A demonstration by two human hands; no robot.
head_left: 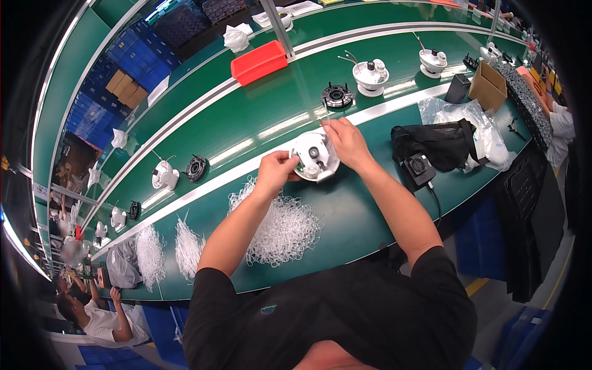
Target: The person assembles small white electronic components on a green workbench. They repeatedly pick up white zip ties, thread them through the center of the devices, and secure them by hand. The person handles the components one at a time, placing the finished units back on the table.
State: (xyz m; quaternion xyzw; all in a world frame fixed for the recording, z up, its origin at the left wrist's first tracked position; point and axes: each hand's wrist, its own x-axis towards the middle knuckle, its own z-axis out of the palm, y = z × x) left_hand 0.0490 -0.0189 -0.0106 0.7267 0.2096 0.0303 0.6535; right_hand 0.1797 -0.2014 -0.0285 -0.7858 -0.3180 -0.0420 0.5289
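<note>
A white rounded device housing [312, 154], with a dark round part in its middle, is held over the near edge of the conveyor. My left hand [277, 171] grips its left side, thumb on the rim. At the upper right, my right hand [345, 140] is closed, its fingertips pinched round a thin wire [325, 111] that sticks up from the housing. Just beyond stands a black round base [337, 95] with upright pins. Below my left hand lies a pile of white cable ties or looped cords [280, 231]; I cannot tell which.
Other white housings [370, 77] with wires and black bases [196, 168] stand along the green conveyor [246, 117]. A red bin [259, 63] sits beyond. Rightward are a black bag [431, 145], a black device with a cord [418, 169] and a cardboard box [488, 86]. A co-worker [102, 317] sits far left.
</note>
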